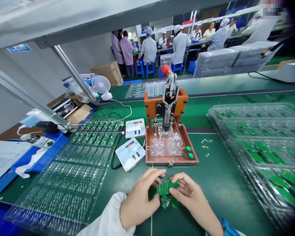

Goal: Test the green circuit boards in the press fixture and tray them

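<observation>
A small green circuit board (166, 187) is tilted up between my two hands, just in front of the press fixture. My right hand (190, 191) pinches its right end between thumb and fingers. Curled around its left end is my left hand (141, 198), with the thumb low at the board's edge and the index finger raised above it; some of its fingers are hidden. More green boards (170, 201) lie beneath the hands, partly covered. Beyond them stands the orange test fixture (166, 100), its red-tipped lever upright over a clear plate (166, 147).
Two white boxes with red digits (130, 154) sit left of the fixture. A clear tray (61, 177) on the left holds boards in its far rows. Stacked trays (267, 144) with green boards stand right. Tiny pale pieces (207, 141) lie beside the fixture. People work beyond.
</observation>
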Demonstrator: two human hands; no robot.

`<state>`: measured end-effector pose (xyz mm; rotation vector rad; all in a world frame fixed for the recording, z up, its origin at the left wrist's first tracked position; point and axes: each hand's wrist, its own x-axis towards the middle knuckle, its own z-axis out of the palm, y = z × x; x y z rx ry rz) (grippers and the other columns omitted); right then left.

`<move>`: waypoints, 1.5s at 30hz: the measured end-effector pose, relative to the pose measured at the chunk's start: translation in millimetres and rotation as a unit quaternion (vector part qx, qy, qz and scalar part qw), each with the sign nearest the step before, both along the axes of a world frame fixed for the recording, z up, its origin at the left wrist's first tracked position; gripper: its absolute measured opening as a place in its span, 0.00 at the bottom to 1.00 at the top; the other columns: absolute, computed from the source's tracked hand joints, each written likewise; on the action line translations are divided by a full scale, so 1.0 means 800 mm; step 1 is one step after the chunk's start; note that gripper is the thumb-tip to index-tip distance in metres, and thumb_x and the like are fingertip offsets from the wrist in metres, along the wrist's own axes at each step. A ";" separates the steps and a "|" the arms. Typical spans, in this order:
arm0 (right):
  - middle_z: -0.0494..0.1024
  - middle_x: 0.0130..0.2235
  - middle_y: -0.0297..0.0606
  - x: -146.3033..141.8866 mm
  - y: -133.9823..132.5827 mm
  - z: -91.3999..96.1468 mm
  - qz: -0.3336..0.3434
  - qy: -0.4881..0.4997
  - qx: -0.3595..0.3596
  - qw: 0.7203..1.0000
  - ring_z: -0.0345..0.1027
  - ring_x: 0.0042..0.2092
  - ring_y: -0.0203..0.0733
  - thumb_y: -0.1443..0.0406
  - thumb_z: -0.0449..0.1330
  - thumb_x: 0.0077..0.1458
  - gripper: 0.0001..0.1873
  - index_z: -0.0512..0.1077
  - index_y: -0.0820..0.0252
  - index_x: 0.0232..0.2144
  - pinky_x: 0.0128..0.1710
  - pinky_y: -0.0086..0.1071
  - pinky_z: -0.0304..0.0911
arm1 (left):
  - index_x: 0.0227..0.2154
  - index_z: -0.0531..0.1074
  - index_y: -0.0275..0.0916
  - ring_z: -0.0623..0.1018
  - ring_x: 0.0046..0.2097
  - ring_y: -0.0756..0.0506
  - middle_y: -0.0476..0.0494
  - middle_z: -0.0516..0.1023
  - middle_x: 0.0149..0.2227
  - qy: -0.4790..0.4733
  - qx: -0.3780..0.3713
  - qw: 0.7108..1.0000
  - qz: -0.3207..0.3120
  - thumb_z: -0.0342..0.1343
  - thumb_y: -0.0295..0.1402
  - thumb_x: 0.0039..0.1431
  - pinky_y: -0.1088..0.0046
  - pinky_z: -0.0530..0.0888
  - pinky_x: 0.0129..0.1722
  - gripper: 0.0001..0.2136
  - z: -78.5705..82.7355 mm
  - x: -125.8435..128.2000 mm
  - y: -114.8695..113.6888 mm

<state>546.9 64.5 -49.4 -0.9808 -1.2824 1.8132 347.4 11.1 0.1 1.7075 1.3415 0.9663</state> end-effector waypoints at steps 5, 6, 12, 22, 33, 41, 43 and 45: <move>0.75 0.37 0.35 0.001 -0.002 0.003 -0.010 -0.037 0.040 0.998 0.73 0.37 0.38 0.50 0.70 0.54 0.18 0.73 0.56 0.35 0.37 0.28 0.71 | 0.56 0.76 0.47 0.79 0.44 0.46 0.44 0.77 0.46 -0.091 -0.104 0.990 0.017 0.61 0.25 0.57 0.72 0.78 0.44 0.23 -0.003 -0.005 0.005; 0.75 0.37 0.35 0.001 -0.002 0.003 -0.007 -0.039 0.045 0.998 0.74 0.38 0.39 0.50 0.70 0.55 0.18 0.73 0.55 0.36 0.37 0.28 0.71 | 0.53 0.78 0.46 0.78 0.41 0.47 0.45 0.78 0.42 -0.078 -0.119 0.989 0.034 0.63 0.27 0.55 0.72 0.77 0.41 0.21 -0.007 -0.002 0.007; 0.76 0.40 0.35 0.002 -0.005 -0.002 -0.029 -0.047 0.060 0.997 0.75 0.41 0.39 0.51 0.67 0.58 0.16 0.71 0.52 0.41 0.40 0.28 0.72 | 0.42 0.78 0.38 0.74 0.33 0.49 0.48 0.76 0.32 -0.107 -0.157 0.979 0.069 0.65 0.30 0.53 0.75 0.71 0.34 0.12 -0.023 0.000 0.024; 0.78 0.40 0.37 0.021 0.006 0.019 -0.044 -0.074 0.137 0.987 0.79 0.36 0.39 0.53 0.63 0.63 0.12 0.78 0.53 0.39 0.36 0.28 0.74 | 0.47 0.83 0.41 0.73 0.29 0.52 0.41 0.76 0.41 -0.226 -0.082 0.965 0.105 0.62 0.43 0.63 0.78 0.70 0.30 0.15 -0.047 -0.023 0.031; 0.82 0.41 0.39 0.037 0.090 0.047 -0.141 -0.211 0.283 0.925 0.76 0.41 0.44 0.52 0.64 0.60 0.20 0.77 0.53 0.51 0.41 0.35 0.72 | 0.44 0.85 0.42 0.76 0.34 0.49 0.43 0.78 0.35 -0.147 0.008 0.977 0.157 0.61 0.39 0.63 0.77 0.72 0.33 0.12 -0.047 -0.023 0.025; 0.79 0.29 0.34 0.003 0.136 0.056 -0.112 -0.209 0.296 0.925 0.74 0.29 0.40 0.52 0.64 0.58 0.17 0.76 0.57 0.41 0.31 0.32 0.69 | 0.48 0.83 0.42 0.75 0.32 0.50 0.44 0.78 0.35 -0.121 0.027 0.978 0.169 0.61 0.39 0.64 0.78 0.72 0.32 0.13 -0.046 -0.019 0.022; 0.80 0.30 0.35 -0.005 0.144 0.058 -0.095 -0.214 0.306 0.923 0.74 0.29 0.40 0.53 0.63 0.57 0.16 0.77 0.57 0.40 0.29 0.31 0.68 | 0.47 0.83 0.41 0.73 0.30 0.50 0.45 0.78 0.34 -0.111 0.019 0.977 0.181 0.61 0.39 0.62 0.78 0.71 0.31 0.14 -0.046 -0.018 0.021; 0.80 0.29 0.34 -0.011 0.149 0.059 -0.082 -0.224 0.320 0.917 0.72 0.27 0.39 0.53 0.63 0.57 0.14 0.79 0.56 0.39 0.27 0.31 0.66 | 0.44 0.83 0.40 0.72 0.29 0.50 0.45 0.79 0.33 -0.102 0.015 0.977 0.189 0.62 0.39 0.61 0.78 0.70 0.30 0.13 -0.045 -0.017 0.020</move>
